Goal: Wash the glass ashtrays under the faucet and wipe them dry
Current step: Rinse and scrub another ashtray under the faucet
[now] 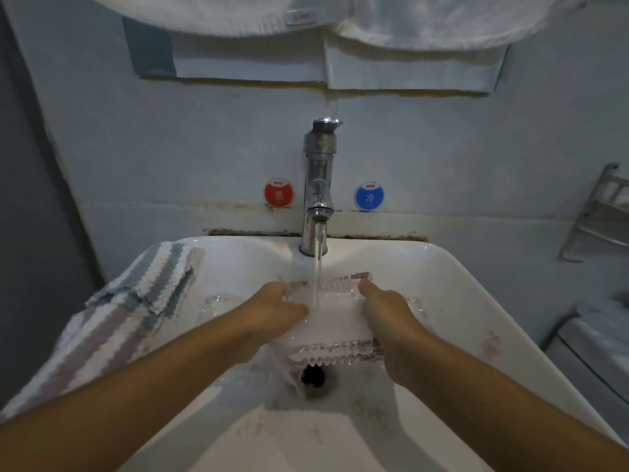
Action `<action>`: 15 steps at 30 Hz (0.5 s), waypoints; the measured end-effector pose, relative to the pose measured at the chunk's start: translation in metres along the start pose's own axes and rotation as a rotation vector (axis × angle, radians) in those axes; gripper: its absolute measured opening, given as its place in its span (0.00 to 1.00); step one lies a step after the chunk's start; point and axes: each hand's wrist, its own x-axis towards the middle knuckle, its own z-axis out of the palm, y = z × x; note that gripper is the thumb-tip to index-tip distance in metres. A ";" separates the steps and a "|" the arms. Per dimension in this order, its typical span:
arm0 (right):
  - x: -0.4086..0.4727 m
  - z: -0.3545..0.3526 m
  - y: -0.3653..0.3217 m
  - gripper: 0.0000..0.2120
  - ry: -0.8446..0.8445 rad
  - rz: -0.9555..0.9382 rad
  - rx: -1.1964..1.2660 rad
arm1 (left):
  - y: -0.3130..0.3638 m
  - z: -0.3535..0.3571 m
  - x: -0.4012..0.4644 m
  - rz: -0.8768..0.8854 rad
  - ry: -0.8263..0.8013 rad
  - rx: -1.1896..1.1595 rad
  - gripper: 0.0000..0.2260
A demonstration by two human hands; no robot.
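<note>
In the head view, a square glass ashtray (332,318) is held over the white sink (459,301), just at 12 o'clock from the drain (315,378). Water from the faucet (318,185) is poured into it. The ashtray's left edge is gripped by the left hand (277,310), and its right edge by the right hand (388,313). A striped cloth (136,301) is laid at 9 o'clock on the rim.

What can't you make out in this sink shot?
Head view:
- Left hand fingertips: hidden behind the held glass ashtray.
- Ashtrays lying in the sink: count unclear, covered by arms.
- Towels: cut off by the top edge.
</note>
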 end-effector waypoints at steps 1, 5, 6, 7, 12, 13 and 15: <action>0.000 -0.001 0.000 0.21 -0.001 0.006 0.001 | 0.000 0.000 0.000 -0.008 -0.002 -0.029 0.13; -0.001 -0.001 -0.001 0.21 -0.003 0.023 -0.012 | 0.002 -0.001 -0.005 0.037 0.077 0.101 0.05; -0.002 0.001 -0.001 0.20 -0.007 0.027 -0.014 | 0.002 -0.002 -0.005 0.067 0.111 0.157 0.03; -0.003 0.002 -0.001 0.19 -0.010 0.026 -0.015 | 0.001 -0.004 -0.003 0.099 0.143 0.201 0.05; -0.003 0.000 -0.001 0.23 0.000 -0.004 -0.040 | -0.002 0.002 0.002 0.135 0.107 0.192 0.09; -0.003 0.000 -0.001 0.24 0.004 -0.003 -0.037 | -0.002 0.004 0.001 0.124 0.081 0.151 0.09; -0.002 -0.001 -0.001 0.23 0.008 0.001 -0.028 | -0.003 0.006 -0.001 0.096 0.067 0.092 0.09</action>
